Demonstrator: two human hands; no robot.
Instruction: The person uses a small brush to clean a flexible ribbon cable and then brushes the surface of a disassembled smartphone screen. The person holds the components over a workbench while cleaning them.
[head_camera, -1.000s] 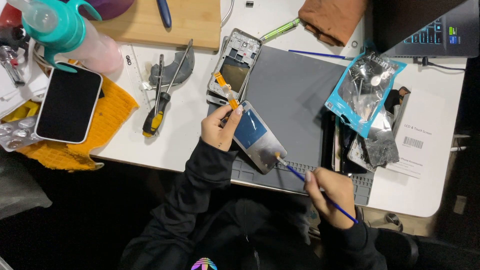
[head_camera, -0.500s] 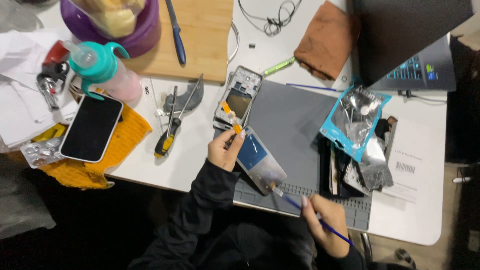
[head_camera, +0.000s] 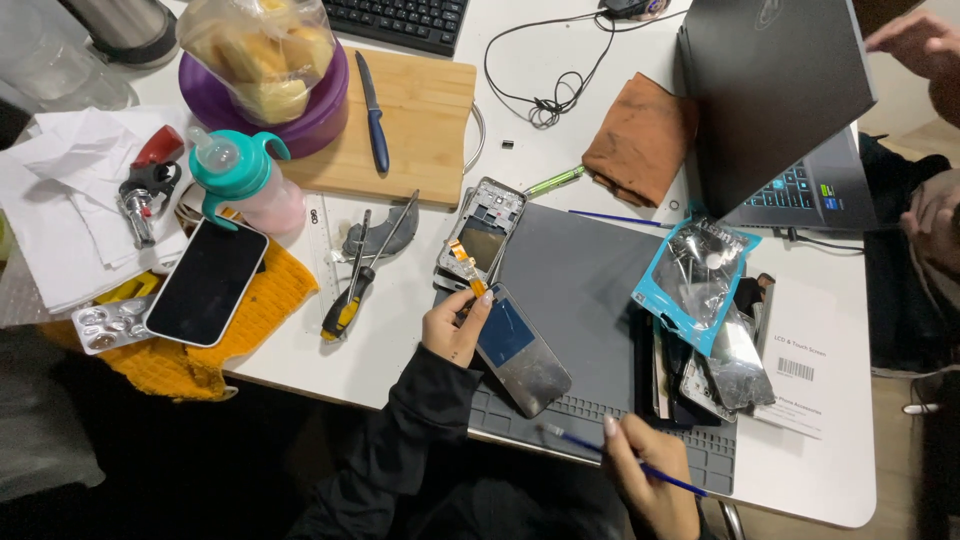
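Left hand (head_camera: 452, 326) grips phone screen (head_camera: 520, 352); right hand (head_camera: 645, 478) holds brush (head_camera: 610, 455)

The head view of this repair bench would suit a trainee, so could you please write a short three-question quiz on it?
1. True or false: the left hand grips the phone screen panel at its upper end.
2. What does the right hand hold? A) the yellow-handled screwdriver B) a thin blue brush C) the blue-handled knife
3. What does the black phone lie on?

Key:
1. True.
2. B; its tip is off the panel, over the grey mat.
3. The yellow cloth.
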